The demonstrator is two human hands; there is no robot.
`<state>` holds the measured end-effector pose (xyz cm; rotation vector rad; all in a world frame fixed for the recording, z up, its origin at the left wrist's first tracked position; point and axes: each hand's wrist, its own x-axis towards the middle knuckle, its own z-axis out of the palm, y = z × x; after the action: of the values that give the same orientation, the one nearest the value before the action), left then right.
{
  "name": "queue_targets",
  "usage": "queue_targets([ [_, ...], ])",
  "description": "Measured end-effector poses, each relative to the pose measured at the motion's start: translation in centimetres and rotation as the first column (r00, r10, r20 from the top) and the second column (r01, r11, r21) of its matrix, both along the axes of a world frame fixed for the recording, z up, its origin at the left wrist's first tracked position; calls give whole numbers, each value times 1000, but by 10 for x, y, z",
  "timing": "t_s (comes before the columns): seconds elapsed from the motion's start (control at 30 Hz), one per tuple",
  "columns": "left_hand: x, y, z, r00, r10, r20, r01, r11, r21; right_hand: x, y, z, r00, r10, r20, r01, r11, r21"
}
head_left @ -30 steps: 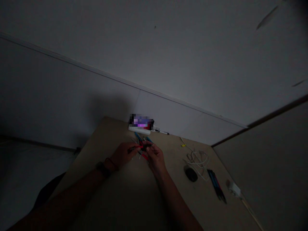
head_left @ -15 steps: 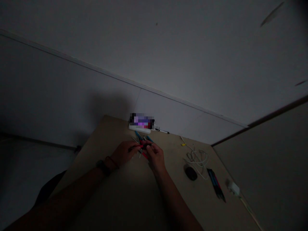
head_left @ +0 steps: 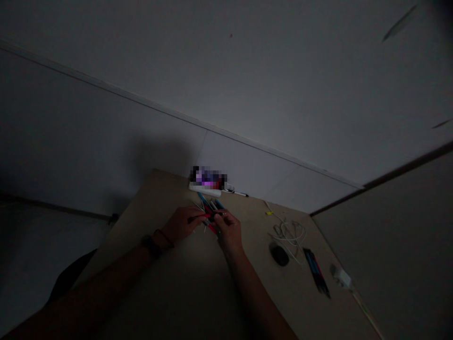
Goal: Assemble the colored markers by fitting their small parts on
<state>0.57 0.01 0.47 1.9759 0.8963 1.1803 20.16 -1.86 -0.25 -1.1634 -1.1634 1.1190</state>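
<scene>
In dim light, the head view looks down on the left hand (head_left: 182, 224) and right hand (head_left: 228, 231), which meet over the worktop (head_left: 159, 200), a smooth, pale board. Both grips are closed narrowly on a bundle of slim rods (head_left: 211, 213), red and blue with thin, pale tips, which splay out between the fingers. Their material is too dark to tell. A dark wristwatch (head_left: 151, 246) circles the left wrist. Just beyond the rods lies a white power strip (head_left: 204, 191). Well right of the hands rest a coiled white cable (head_left: 288, 233), a black computer mouse (head_left: 279, 254), a dark striped bundle (head_left: 316, 273), and a white plug (head_left: 340, 276).
</scene>
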Motion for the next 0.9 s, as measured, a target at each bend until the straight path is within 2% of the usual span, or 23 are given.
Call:
queue_targets([
  [0.1,0,0,-1,1000,15,10,-15,1000,2,-3,-1,0,996,-85,20,85,996,37],
  [0.27,0,0,0,998,52,25,-52,999,4,-7,-2,3,994,-95,62,95,995,-3],
  [0.6,1,1,-5,997,72,-4,-72,997,20,-10,-5,9,985,-122,119,119,992,38],
  [0.73,1,1,-5,997,74,0,-74,997,-2,-10,-7,8,970,-91,227,80,995,57],
  [0.9,2,1,-2,997,71,24,-70,997,-37,-16,-12,15,941,-57,334,-13,979,203],
])
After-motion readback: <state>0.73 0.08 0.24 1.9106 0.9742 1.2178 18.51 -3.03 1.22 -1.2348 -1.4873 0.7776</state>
